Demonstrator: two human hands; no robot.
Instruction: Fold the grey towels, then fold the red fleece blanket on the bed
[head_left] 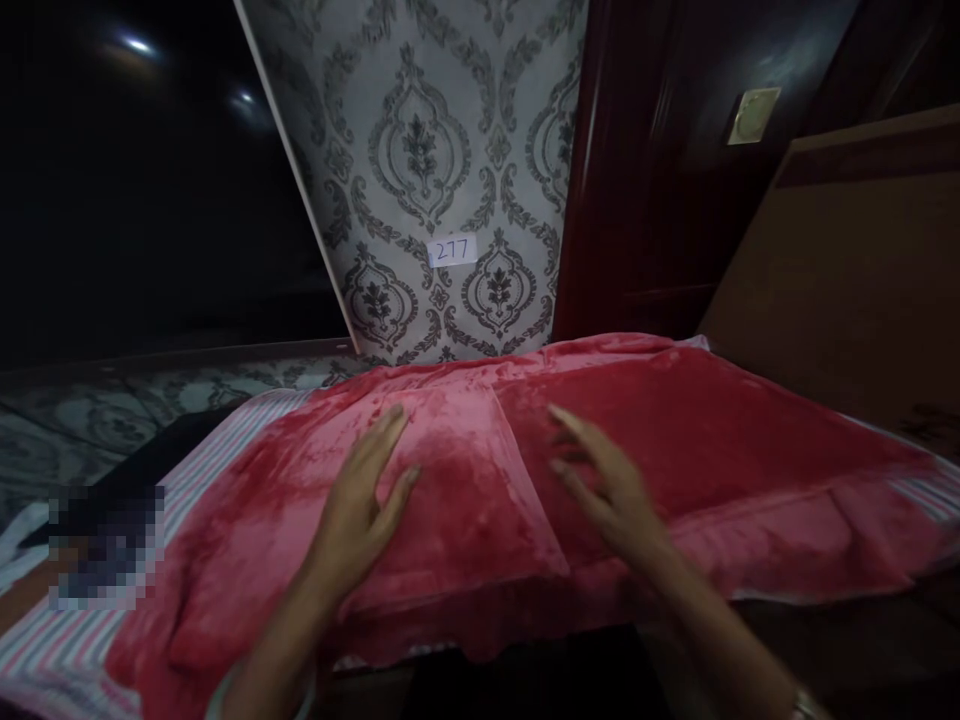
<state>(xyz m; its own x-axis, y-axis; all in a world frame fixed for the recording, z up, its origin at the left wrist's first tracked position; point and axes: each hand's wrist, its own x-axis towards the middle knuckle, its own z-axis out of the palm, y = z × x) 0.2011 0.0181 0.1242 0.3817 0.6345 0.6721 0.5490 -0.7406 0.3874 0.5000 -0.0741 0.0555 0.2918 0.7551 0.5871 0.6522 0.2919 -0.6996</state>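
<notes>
A red plush blanket (457, 500) lies spread over the surface in front of me, with a seam or fold line running through its middle. My left hand (367, 490) is over the blanket's lighter left part, thumb and fingers apart, holding nothing. Over the darker right part is my right hand (604, 485), its fingers also apart and nothing in them. Whether either hand touches the plush cannot be made out. Beneath the blanket a striped cloth (217, 450) shows along the left side and at the far right corner.
Behind stands a patterned wall (420, 150) bearing a paper label (452, 250) marked 277. A large dark screen (150, 200) is at the left. To the right are a dark red wooden panel (637, 180) with a wall switch (754, 115), and a brown board (847, 280).
</notes>
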